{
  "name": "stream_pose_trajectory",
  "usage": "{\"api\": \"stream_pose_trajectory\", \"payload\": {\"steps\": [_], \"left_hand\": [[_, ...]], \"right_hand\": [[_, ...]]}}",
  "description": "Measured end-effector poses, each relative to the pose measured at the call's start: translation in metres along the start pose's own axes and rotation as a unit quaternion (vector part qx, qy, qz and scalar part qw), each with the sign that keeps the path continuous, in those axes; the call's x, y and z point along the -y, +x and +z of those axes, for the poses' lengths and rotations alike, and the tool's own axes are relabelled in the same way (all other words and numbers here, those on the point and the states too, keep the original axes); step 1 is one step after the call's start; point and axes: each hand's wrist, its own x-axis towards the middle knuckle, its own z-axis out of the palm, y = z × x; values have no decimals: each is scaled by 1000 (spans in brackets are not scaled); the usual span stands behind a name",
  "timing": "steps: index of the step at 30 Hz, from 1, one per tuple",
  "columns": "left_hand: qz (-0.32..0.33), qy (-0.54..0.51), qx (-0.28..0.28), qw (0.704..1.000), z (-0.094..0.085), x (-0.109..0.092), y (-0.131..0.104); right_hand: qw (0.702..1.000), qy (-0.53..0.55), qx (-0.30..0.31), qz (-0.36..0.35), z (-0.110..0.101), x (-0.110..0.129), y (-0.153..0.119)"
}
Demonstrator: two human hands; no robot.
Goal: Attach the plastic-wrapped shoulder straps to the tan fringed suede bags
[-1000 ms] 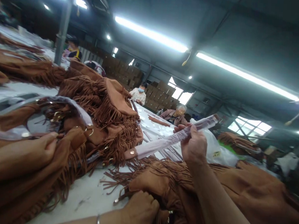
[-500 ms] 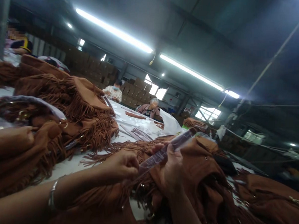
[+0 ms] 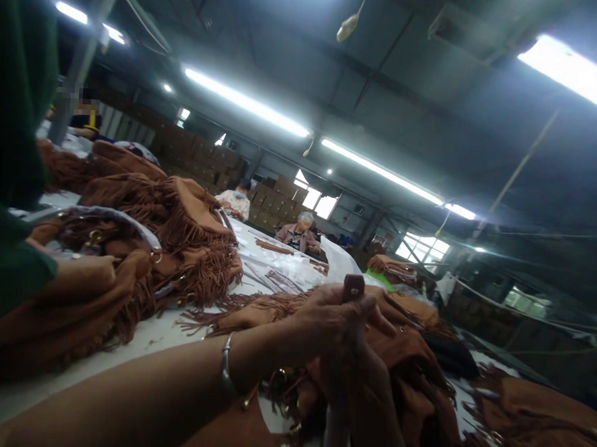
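Observation:
My left hand (image 3: 331, 315), with a silver bangle on the wrist, and my right hand (image 3: 364, 394) are both closed around a brown bag strap (image 3: 353, 288). Its rounded end sticks up above my fingers. The strap's lower part runs down between my hands and looks wrapped in clear film. Under my hands lies a brown fringed suede bag (image 3: 412, 353) on the white table (image 3: 157, 339).
A heap of brown fringed bags (image 3: 178, 224) lies at the left, where another person's hand (image 3: 83, 275) in a green sleeve holds one. Two people sit at the far end of the table. Clear plastic wrappers (image 3: 286, 263) lie mid-table. More bags lie at the right.
My hands have come together on the strap and turned it upright, its brown end now on top. The view has tilted and a green sleeve has entered at the left.

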Motion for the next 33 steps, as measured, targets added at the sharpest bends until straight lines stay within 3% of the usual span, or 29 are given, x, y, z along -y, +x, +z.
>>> {"api": "stream_pose_trajectory", "payload": {"steps": [4, 6, 8, 11, 15, 19, 23, 25, 29, 31, 33], "left_hand": [[-72, -119, -2, 990, 8, 25, -19], [-101, -154, -11, 983, 5, 35, -28], [-153, -178, 16, 972, -1, 46, -35], [-234, -214, 63, 946, -11, 64, -43], [-246, -251, 66, 934, -17, 83, -48], [-252, -314, -10, 915, -18, 88, -49], [-257, -267, -50, 928, -16, 92, -50], [-229, -201, -84, 949, -15, 99, -51], [-175, -84, -165, 967, -15, 113, -54], [-169, -64, -152, 972, -17, 116, -56], [-164, -60, -123, 977, -19, 118, -58]], "right_hand": [[995, 26, -7, 98, 1, 8, -21], [985, 33, 25, 170, -1, 10, -28], [972, 27, 57, 228, -2, 9, -32], [964, -8, 77, 254, -5, 7, -33], [948, -86, 124, 280, -13, 7, -32], [944, -179, 144, 236, -37, 8, -24], [965, -223, -8, 142, -57, 5, -3], [964, -243, -41, 100, -55, 0, 7], [958, -281, -18, 49, -33, -16, 14], [961, -272, -3, 40, -22, -23, 14], [971, -217, 53, 85, -15, -28, 12]]}}
